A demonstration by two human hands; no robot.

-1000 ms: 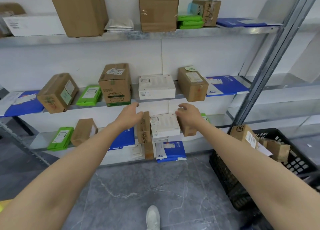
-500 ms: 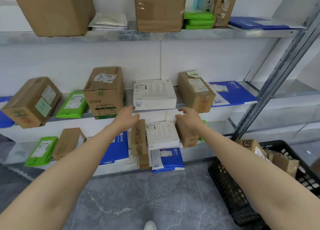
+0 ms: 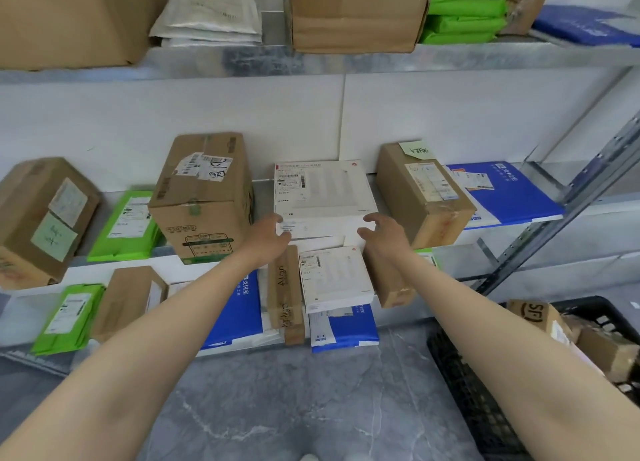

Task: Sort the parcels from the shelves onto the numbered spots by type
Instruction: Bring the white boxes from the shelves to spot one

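Note:
A flat white box [image 3: 322,193] with a shipping label lies on the middle shelf [image 3: 512,235] between two brown cartons. My left hand [image 3: 266,233] touches its front left corner, fingers apart. At the box's front right corner hovers my right hand [image 3: 384,233], fingers spread and curled, holding nothing. A second white box [image 3: 334,277] sits on the lower shelf just beneath my hands.
Brown cartons [image 3: 204,197] [image 3: 424,193], green mailers [image 3: 126,225] and blue envelopes [image 3: 502,193] fill the shelves. The top shelf [image 3: 346,62] holds a big carton [image 3: 356,10]. A black crate [image 3: 485,391] with small cartons stands on the floor at right, beside the metal upright [image 3: 571,204].
Both hands have risen from the lower shelf's parcels to the front corners of the white box on the middle shelf. The view has moved closer to the shelves.

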